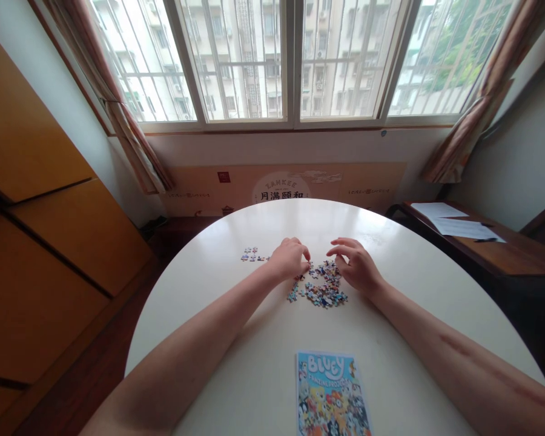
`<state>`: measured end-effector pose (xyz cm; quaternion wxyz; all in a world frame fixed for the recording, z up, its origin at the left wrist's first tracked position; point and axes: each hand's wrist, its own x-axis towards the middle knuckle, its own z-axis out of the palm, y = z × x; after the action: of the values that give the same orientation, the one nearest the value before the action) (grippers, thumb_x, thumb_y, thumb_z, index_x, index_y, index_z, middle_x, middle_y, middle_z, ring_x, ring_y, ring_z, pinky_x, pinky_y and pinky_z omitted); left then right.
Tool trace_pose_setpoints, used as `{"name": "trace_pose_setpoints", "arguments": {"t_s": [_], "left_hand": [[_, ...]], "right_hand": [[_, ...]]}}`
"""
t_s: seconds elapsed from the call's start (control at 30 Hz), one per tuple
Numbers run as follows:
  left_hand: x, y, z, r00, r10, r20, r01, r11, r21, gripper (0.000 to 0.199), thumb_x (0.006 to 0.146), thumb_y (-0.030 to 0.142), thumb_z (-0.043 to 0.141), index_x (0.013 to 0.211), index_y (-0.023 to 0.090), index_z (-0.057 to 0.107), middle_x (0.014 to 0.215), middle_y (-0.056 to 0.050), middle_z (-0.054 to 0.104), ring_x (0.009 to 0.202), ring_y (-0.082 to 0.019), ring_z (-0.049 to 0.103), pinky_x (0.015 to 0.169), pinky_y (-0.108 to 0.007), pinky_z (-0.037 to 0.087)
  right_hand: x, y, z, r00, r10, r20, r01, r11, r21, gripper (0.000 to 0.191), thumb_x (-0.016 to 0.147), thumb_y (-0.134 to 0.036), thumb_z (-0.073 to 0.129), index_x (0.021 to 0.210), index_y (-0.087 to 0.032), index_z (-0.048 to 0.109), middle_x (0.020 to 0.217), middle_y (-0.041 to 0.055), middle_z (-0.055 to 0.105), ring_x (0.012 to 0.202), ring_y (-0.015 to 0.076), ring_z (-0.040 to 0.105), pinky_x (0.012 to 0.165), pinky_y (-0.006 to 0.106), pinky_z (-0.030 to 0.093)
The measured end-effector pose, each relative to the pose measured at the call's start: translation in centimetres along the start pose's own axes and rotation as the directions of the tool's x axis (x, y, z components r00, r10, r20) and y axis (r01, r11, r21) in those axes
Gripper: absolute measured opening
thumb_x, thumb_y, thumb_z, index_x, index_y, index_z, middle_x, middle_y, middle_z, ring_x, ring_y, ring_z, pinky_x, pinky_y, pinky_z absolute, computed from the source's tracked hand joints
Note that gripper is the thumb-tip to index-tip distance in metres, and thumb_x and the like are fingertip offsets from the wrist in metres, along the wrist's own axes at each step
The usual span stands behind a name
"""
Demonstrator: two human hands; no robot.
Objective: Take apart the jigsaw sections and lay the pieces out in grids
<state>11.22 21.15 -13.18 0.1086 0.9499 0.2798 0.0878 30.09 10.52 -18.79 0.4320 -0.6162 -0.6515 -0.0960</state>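
Many loose puzzle pieces [326, 295], left grip [308, 261] apparently pinching one, right grip [333, 254] loosely open.

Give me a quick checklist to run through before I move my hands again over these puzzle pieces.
1. Both hands in view, left hand and right hand: ok.
2. Piece firmly between the left fingertips: cannot tell, too small.
3. Pile spread into single pieces: not ok, crowded together.
4. Set-apart pieces clear of the pile: ok.
5. Bluey sheet uncovered by hands: ok.
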Motion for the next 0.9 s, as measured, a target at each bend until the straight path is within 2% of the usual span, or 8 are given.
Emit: {"name": "trace_pose_setpoints", "arguments": {"t_s": [0.1, 0.2, 0.33, 0.43, 0.53, 0.6, 0.7, 0.9], "left_hand": [[0.1, 0.0, 0.0, 1.0, 0.009, -0.007, -0.01, 0.995, -0.099, 0.014, 0.075, 0.022, 0.073, 0.089, 0.021, 0.074, 0.101, -0.007, 0.07, 0.104, -0.026, 0.061, 0.091, -0.036, 0.049], [0.5, -0.5, -0.6, 1.0, 0.018, -0.012, -0.021, 0.95, -0.311, 0.006, 0.078, 0.02, 0.071, 0.084, 0.018, 0.071, 0.087, -0.004, 0.073, 0.084, -0.02, 0.066, 0.076, -0.03, 0.052], [1.2, -4.0, -3.4, 0.98, -0.06, -0.19, -0.055, 0.834, -0.549, 0.01, 0.082, 0.019, 0.067, 0.09, 0.016, 0.071, 0.087, -0.007, 0.075, 0.08, -0.017, 0.069, 0.076, -0.029, 0.053], [0.8, -8.7, -5.6, 0.904, -0.248, -0.349, 0.025, 0.845, -0.534, 0.014, 0.081, 0.021, 0.067, 0.092, 0.016, 0.074, 0.092, -0.007, 0.076, 0.087, -0.018, 0.069, 0.083, -0.029, 0.052], [-0.3, -13.2, -6.0, 0.834, -0.488, -0.259, 0.341, 0.824, -0.454, 0.018, 0.079, 0.027, 0.07, 0.093, 0.018, 0.076, 0.093, -0.005, 0.077, 0.087, -0.019, 0.069, 0.079, -0.026, 0.052], [-1.2, -15.2, -5.4, 0.808, -0.547, -0.22, 0.426, 0.8, -0.423, 0.016, 0.076, 0.025, 0.071, 0.089, 0.018, 0.077, 0.088, -0.005, 0.077, 0.085, -0.02, 0.069, 0.077, -0.027, 0.051], [-1.8, -16.5, -4.2, 0.792, -0.582, -0.185, 0.491, 0.786, -0.375, 0.011, 0.073, 0.023, 0.072, 0.082, 0.019, 0.078, 0.083, -0.004, 0.077, 0.082, -0.02, 0.068, 0.075, -0.027, 0.05], [-1.5, -16.0, -3.2, 0.786, -0.587, -0.193, 0.535, 0.803, -0.262, 0.013, 0.074, 0.024, 0.071, 0.085, 0.023, 0.078, 0.09, -0.003, 0.077, 0.087, -0.021, 0.067, 0.078, -0.027, 0.048]], "right_hand": [[0.0, 0.0, -0.1, 1.0, -0.003, -0.014, 0.003, 1.0, -0.003, 0.028, 0.082, -0.011, 0.05, 0.083, -0.023, 0.075, 0.11, 0.0082, 0.07, 0.116, 0.0268, 0.058, 0.1, 0.047, 0.048], [0.0, 0.0, -0.1, 1.0, -0.008, -0.025, 0.008, 1.0, 0.002, 0.027, 0.082, -0.011, 0.05, 0.083, -0.023, 0.075, 0.11, 0.0084, 0.07, 0.116, 0.0271, 0.058, 0.101, 0.048, 0.047], [0.0, -0.1, -0.2, 1.0, 0.0, -0.021, 0.0, 1.0, 0.013, 0.026, 0.082, -0.012, 0.051, 0.081, -0.023, 0.075, 0.11, 0.009, 0.07, 0.116, 0.028, 0.058, 0.1, 0.049, 0.047], [-0.1, -0.1, -0.2, 1.0, 0.008, -0.013, -0.008, 1.0, 0.016, 0.026, 0.082, -0.012, 0.051, 0.081, -0.023, 0.075, 0.11, 0.0087, 0.07, 0.115, 0.0274, 0.059, 0.101, 0.049, 0.047], [-0.1, -0.1, -0.1, 1.0, 0.007, -0.005, -0.007, 1.0, 0.016, 0.026, 0.082, -0.012, 0.051, 0.081, -0.024, 0.075, 0.111, 0.0083, 0.069, 0.115, 0.0271, 0.058, 0.101, 0.049, 0.047], [-0.1, -0.1, -0.1, 1.0, 0.004, -0.004, -0.004, 1.0, 0.016, 0.026, 0.082, -0.012, 0.051, 0.081, -0.024, 0.075, 0.111, 0.0083, 0.069, 0.115, 0.0272, 0.058, 0.101, 0.049, 0.046], [-0.1, 0.0, -0.1, 1.0, 0.007, -0.008, -0.007, 1.0, 0.012, 0.026, 0.082, -0.012, 0.051, 0.081, -0.024, 0.075, 0.111, 0.0084, 0.069, 0.114, 0.027, 0.059, 0.101, 0.049, 0.046], [-0.2, -0.1, -0.1, 1.0, 0.009, 0.0, -0.009, 1.0, 0.009, 0.026, 0.083, -0.013, 0.05, 0.081, -0.023, 0.074, 0.112, 0.0091, 0.069, 0.114, 0.027, 0.059, 0.101, 0.049, 0.046]]}}
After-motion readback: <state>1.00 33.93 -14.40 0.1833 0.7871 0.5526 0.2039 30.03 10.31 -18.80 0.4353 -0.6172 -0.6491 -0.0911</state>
